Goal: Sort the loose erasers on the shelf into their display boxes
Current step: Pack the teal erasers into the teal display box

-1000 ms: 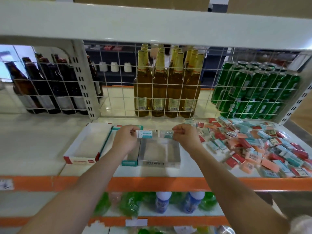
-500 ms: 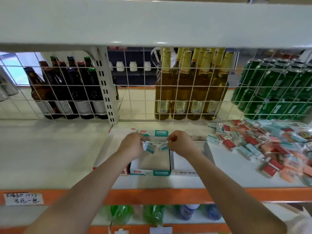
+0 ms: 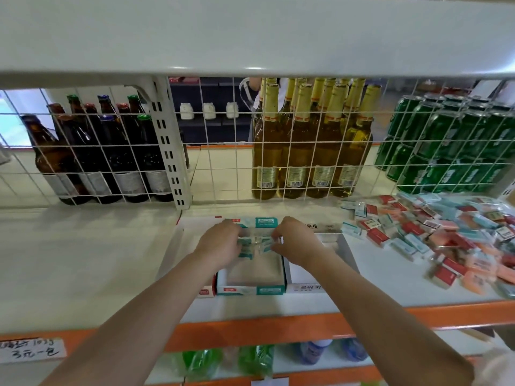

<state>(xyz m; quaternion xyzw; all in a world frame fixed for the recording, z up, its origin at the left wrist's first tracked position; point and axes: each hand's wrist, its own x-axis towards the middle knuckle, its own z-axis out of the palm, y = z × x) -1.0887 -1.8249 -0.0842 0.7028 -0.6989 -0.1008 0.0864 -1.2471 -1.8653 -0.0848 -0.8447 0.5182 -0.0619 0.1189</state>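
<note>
Change: both hands lower and nearer than half a second ago, now directly over the teal box instead of above the clear box further right as a second ago; the row of erasers carried along between them.
Meaning for the task: likely the setting-down step for this batch, with the teal-sleeved erasers matched to the teal box.
Left hand [image 3: 220,243]: fingers curled, pinching the left end of the row.
Right hand [image 3: 295,242]: fingers curled, pinching the right end of the row.
Teal erasers [image 3: 255,244]: a short row squeezed end to end between the two sets of fingertips, held over the far part of the box; touching the box floor or not, cannot tell.
Teal box [image 3: 250,289]: centre of the shelf, bare floor visible on the near side of the hands.
Neighbouring boxes: red-trimmed box [image 3: 205,291] just left, clear box [image 3: 345,247] just right, both touching the teal one.
Loose pile [image 3: 434,235]: red, teal and pink erasers spread across the right of the shelf, well apart from the hands.
Remaining: most of the sorting, judging by the pile.
</note>
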